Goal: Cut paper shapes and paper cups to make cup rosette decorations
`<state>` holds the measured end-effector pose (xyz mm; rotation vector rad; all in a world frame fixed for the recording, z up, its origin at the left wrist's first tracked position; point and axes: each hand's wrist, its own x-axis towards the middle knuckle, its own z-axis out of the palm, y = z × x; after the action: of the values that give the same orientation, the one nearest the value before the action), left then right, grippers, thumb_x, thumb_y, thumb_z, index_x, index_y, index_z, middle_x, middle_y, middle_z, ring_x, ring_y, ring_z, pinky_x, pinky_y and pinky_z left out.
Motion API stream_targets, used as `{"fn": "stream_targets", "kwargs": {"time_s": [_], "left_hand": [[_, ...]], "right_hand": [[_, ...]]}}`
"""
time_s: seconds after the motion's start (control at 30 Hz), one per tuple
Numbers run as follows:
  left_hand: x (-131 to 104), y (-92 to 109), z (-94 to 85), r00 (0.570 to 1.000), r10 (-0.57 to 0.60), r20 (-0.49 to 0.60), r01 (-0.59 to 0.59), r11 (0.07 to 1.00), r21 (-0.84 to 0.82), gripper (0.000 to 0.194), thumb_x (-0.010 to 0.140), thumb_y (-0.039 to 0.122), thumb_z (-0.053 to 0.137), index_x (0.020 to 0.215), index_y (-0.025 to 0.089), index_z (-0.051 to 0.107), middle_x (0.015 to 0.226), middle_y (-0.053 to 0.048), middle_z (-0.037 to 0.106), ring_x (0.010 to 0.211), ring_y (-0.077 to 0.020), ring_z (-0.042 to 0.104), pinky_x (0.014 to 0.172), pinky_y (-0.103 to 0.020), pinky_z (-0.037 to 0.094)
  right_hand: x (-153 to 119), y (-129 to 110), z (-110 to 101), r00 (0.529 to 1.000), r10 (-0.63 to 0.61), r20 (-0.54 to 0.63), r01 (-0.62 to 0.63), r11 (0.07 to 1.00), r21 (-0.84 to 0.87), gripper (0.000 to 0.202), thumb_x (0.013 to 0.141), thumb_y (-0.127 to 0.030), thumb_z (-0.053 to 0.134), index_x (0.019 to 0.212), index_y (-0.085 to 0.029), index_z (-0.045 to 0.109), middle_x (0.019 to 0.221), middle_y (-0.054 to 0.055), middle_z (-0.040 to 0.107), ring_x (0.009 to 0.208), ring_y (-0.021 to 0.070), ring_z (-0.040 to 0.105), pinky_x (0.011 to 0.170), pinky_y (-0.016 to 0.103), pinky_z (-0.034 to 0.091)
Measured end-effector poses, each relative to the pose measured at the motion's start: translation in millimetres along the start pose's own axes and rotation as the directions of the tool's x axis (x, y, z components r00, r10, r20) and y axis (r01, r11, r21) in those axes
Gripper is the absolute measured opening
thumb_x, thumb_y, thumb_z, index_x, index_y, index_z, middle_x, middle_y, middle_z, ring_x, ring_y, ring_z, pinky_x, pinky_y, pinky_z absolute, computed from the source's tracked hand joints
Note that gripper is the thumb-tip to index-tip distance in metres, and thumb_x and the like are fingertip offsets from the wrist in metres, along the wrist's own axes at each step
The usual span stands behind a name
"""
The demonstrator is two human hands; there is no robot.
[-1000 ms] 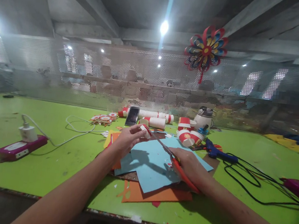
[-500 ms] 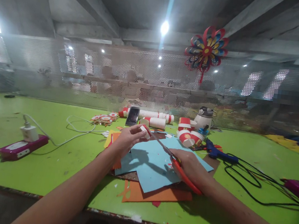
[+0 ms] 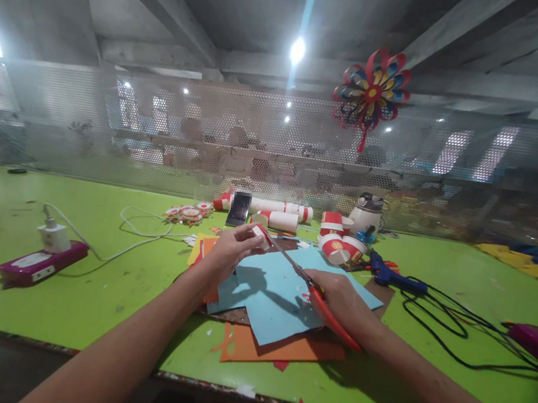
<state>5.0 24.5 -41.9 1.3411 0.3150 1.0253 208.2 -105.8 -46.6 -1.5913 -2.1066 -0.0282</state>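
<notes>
Between its thumb and fingers, my left hand (image 3: 236, 248) pinches a small red and white paper piece (image 3: 261, 236). My right hand (image 3: 333, 294) is wrapped round the red handles of a pair of scissors (image 3: 318, 297). The scissor blades point up and left, and their tips reach the edge of the paper piece. Whether the tips have cut into it I cannot tell. Under both hands lie light blue sheets (image 3: 279, 314), with an orange sheet (image 3: 280, 350) below them at the front.
Behind are red and white paper cups (image 3: 334, 247), a paper tube (image 3: 281, 221), a propped phone (image 3: 238, 209) and a bottle (image 3: 366, 213). A blue glue gun (image 3: 394, 276) with a black cord lies right. A purple power strip (image 3: 43, 263) is left. A perforated screen (image 3: 158, 142) stands behind the table.
Almost nothing differs. Both hands, the paper piece and the scissors keep nearly the same position; the view has shifted very slightly.
</notes>
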Motion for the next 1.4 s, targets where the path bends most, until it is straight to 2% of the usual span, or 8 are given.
{"fn": "stream_targets", "kwargs": {"time_s": [0.1, 0.27, 0.47, 0.6, 0.77, 0.97, 1.13, 1.4], "left_hand": [[-0.1, 0.5, -0.1, 1.0, -0.011, 0.004, 0.011, 0.999, -0.03, 0.037, 0.07, 0.03, 0.072, 0.102, 0.012, 0.068, 0.096, -0.013, 0.068, 0.094, -0.0259, 0.062, 0.087, -0.042, 0.045], [1.0, -1.3, -2.8, 1.0, -0.015, -0.015, 0.014, 0.999, -0.037, 0.041, 0.072, 0.03, 0.071, 0.107, 0.011, 0.065, 0.101, -0.015, 0.067, 0.091, -0.024, 0.062, 0.088, -0.042, 0.045], [1.7, -4.6, -4.1, 0.999, -0.014, -0.041, 0.014, 1.0, -0.001, 0.042, 0.071, 0.029, 0.072, 0.109, 0.013, 0.064, 0.101, -0.013, 0.067, 0.093, -0.0239, 0.062, 0.089, -0.041, 0.043], [0.1, -4.6, -1.6, 0.999, -0.021, -0.025, 0.021, 1.0, -0.005, 0.039, 0.07, 0.03, 0.073, 0.106, 0.014, 0.066, 0.099, -0.012, 0.067, 0.089, -0.0225, 0.063, 0.086, -0.04, 0.044], [-1.3, -4.3, 0.1, 1.0, -0.009, -0.018, 0.009, 1.0, -0.012, 0.036, 0.071, 0.03, 0.072, 0.103, 0.015, 0.067, 0.097, -0.012, 0.068, 0.088, -0.022, 0.062, 0.085, -0.039, 0.044], [-1.7, -1.7, 1.4, 1.0, 0.006, 0.023, -0.006, 1.0, 0.015, 0.033, 0.073, 0.033, 0.069, 0.101, 0.015, 0.068, 0.094, -0.012, 0.068, 0.091, -0.0237, 0.062, 0.086, -0.04, 0.044], [-2.2, -1.2, 2.0, 1.0, -0.01, -0.003, 0.01, 1.0, 0.029, 0.032, 0.072, 0.031, 0.071, 0.099, 0.014, 0.069, 0.095, -0.012, 0.068, 0.088, -0.0228, 0.062, 0.085, -0.04, 0.044], [-1.2, -2.7, 0.1, 0.999, -0.025, -0.045, 0.026, 1.0, 0.017, 0.04, 0.068, 0.032, 0.074, 0.103, 0.014, 0.068, 0.095, -0.012, 0.069, 0.087, -0.0232, 0.063, 0.084, -0.04, 0.044]], "right_hand": [[1.1, 1.3, 0.1, 1.0, 0.01, 0.01, -0.01, 1.0, -0.015, 0.018, 0.079, -0.012, 0.047, 0.084, -0.018, 0.062, 0.073, 0.002, 0.065, 0.068, 0.0173, 0.058, 0.062, 0.025, 0.04], [1.8, 4.1, 2.4, 1.0, -0.009, 0.0, 0.009, 1.0, -0.018, 0.022, 0.08, -0.013, 0.047, 0.094, -0.018, 0.063, 0.079, 0.004, 0.067, 0.071, 0.018, 0.058, 0.064, 0.025, 0.04], [1.3, 1.6, 2.0, 1.0, -0.005, 0.024, 0.005, 1.0, 0.014, 0.021, 0.082, -0.015, 0.046, 0.092, -0.019, 0.063, 0.078, 0.003, 0.066, 0.07, 0.0176, 0.058, 0.063, 0.025, 0.039], [0.1, 0.8, 1.5, 1.0, 0.014, 0.027, -0.016, 0.999, 0.044, 0.019, 0.083, -0.019, 0.046, 0.09, -0.019, 0.063, 0.077, 0.002, 0.066, 0.07, 0.0181, 0.058, 0.062, 0.025, 0.039], [-0.3, 1.0, 2.5, 0.999, 0.033, 0.034, -0.035, 0.996, 0.082, 0.022, 0.084, -0.019, 0.045, 0.095, -0.02, 0.064, 0.08, 0.003, 0.068, 0.073, 0.0191, 0.06, 0.065, 0.026, 0.041], [0.2, 0.0, 2.6, 0.998, 0.047, 0.037, -0.049, 0.998, 0.049, 0.023, 0.081, -0.014, 0.044, 0.091, -0.019, 0.064, 0.076, 0.003, 0.067, 0.069, 0.0189, 0.059, 0.063, 0.026, 0.041], [-0.6, -0.9, 1.0, 0.997, 0.059, 0.047, -0.061, 0.997, 0.054, 0.026, 0.08, -0.014, 0.045, 0.096, -0.019, 0.065, 0.077, 0.003, 0.068, 0.07, 0.0192, 0.06, 0.064, 0.027, 0.042], [0.0, 1.9, 3.6, 0.999, 0.046, 0.014, -0.047, 0.997, 0.067, 0.021, 0.081, -0.019, 0.046, 0.09, -0.02, 0.065, 0.073, 0.003, 0.067, 0.069, 0.0192, 0.06, 0.063, 0.026, 0.041]]}}
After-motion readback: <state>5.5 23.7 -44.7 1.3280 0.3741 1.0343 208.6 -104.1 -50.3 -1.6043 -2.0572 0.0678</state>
